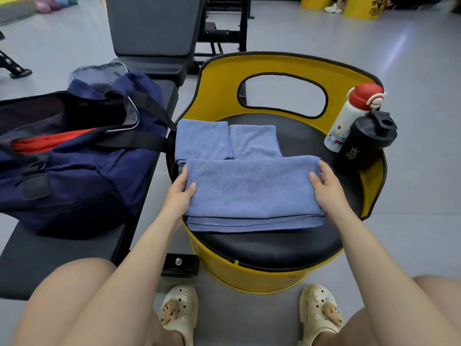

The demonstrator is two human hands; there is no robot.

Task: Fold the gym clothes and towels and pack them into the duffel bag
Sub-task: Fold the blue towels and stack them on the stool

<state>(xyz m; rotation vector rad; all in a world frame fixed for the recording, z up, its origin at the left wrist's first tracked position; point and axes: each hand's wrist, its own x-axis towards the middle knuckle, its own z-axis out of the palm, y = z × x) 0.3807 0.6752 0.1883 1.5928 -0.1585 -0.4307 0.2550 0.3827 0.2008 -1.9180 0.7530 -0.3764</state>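
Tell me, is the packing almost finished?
Not yet. Something red already lies inside the open bag. Two small folded towels sit on the yellow seat. The left hand and right hand hold the ends of a bigger towel, folded into layers. All three towels must go into the bag.

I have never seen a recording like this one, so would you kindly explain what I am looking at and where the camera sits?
There is no machine here: a person wears one camera on the head, looking down at their own arms, knees and shoes. The left hand and right hand each grip an end of a folded blue towel lying on a round black seat with a yellow back. Two smaller folded towels lie behind it, with a white bottle and a black shaker to the right. An open navy duffel bag sits on the bench to the left, something red inside.
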